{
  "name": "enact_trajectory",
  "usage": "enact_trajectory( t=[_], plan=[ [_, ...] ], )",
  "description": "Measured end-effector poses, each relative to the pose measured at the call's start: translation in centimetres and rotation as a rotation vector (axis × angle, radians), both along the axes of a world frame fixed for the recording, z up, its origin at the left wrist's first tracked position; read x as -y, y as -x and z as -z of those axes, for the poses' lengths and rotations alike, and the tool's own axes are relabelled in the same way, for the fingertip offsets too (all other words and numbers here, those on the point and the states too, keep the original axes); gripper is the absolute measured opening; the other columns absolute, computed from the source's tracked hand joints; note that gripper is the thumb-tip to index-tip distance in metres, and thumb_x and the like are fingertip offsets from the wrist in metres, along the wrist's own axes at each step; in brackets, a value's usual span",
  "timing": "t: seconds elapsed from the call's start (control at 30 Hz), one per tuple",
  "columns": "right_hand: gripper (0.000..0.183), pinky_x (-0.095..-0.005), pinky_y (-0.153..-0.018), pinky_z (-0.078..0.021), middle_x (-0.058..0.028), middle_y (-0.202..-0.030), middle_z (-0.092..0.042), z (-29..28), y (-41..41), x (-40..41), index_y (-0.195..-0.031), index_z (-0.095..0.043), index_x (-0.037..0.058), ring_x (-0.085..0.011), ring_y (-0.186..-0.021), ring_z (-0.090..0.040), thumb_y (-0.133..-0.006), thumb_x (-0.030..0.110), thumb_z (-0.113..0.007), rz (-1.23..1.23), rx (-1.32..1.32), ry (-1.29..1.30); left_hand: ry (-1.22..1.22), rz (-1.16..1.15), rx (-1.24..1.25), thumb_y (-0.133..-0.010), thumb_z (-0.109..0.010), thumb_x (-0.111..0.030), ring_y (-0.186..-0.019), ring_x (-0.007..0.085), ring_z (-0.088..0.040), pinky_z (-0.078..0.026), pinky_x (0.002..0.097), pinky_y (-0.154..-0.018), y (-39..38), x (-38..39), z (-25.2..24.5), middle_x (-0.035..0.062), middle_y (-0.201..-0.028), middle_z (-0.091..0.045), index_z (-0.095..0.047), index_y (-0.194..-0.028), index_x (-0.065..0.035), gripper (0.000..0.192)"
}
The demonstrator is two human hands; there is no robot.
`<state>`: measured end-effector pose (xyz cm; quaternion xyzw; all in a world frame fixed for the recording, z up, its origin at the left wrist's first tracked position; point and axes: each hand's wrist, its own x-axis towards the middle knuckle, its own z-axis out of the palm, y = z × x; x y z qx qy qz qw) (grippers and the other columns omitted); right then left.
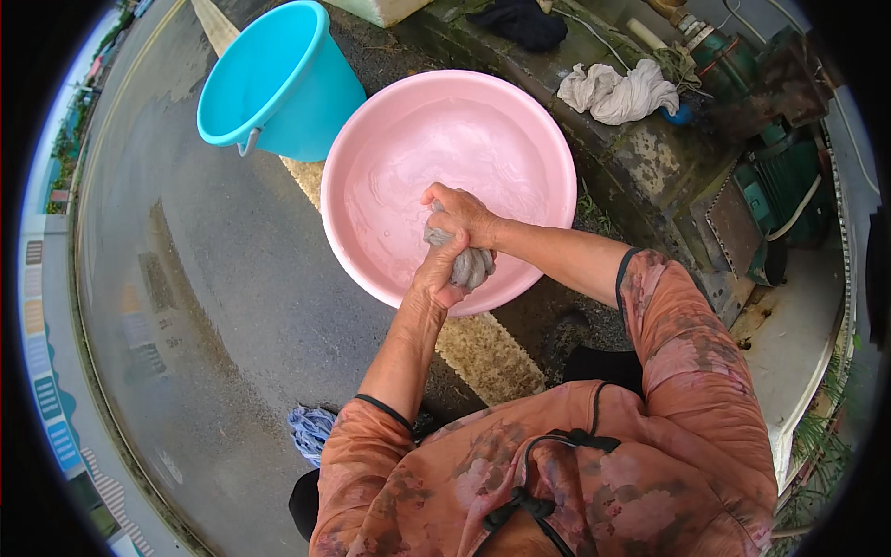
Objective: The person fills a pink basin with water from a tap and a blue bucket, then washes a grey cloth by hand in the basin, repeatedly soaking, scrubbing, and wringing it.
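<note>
Both of my hands grip one bunched grey wet cloth point(470, 267) above the near half of a round pink plastic basin point(449, 82). My left hand point(443, 273) is the nearer one, closed around the lower part of the bundle. Just beyond it, my right hand point(465, 214) clasps the upper end. Rippled water point(445, 150) lies in the basin under the hands. A turquoise plastic bucket point(317, 104) with a grey handle stands tilted in the view against the basin's far left side; no contents can be made out in it.
A twisted off-white cloth point(623, 92) and a dark cloth point(522, 24) lie on the mossy concrete ledge point(644, 157) at the right. Beyond is a green motor pump point(793, 181). A blue-white bundle point(311, 433) lies on the pavement by my left sleeve. A pale painted stripe point(491, 355) runs under the basin.
</note>
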<state>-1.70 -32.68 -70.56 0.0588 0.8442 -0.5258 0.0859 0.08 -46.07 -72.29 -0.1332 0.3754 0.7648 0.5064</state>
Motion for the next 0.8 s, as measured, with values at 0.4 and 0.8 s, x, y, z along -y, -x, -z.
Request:
enact_trajectory(
  t=[0.4,0.8],
  plan=[
    [0.075,-0.0389,-0.082,-0.0531,-0.0136,-0.102,-0.063,-0.2,0.2,-2.2,-0.128,-0.049,0.0108,-0.0252,-0.097,-0.062,-0.086,0.072,-0.036,-0.02,0.51,1.46,-0.573,-0.063,0.116,-0.072,-0.074,-0.019,-0.076,0.0138,-0.052,-0.042,0.0228,-0.045,-0.2,-2.3,-5.7,0.0023,-0.09,-0.053,-0.048,-0.116,-0.0098,0.052],
    [0.024,-0.0256,-0.057,-0.0462,-0.004,-0.072,-0.057,-2.9,2.0,-2.8,-0.099,-0.066,0.0031,-0.0102,-0.064,-0.053,-0.08,0.012,-0.056,-0.186,0.236,0.644,-0.141,-0.026,0.169,-0.072,-0.07,-0.015,-0.066,0.0157,-0.053,-0.036,0.0239,-0.042,-1.1,-2.7,-4.2,0.0049,-0.082,-0.055,-0.05,-0.099,-0.0091,0.034]
  ],
)
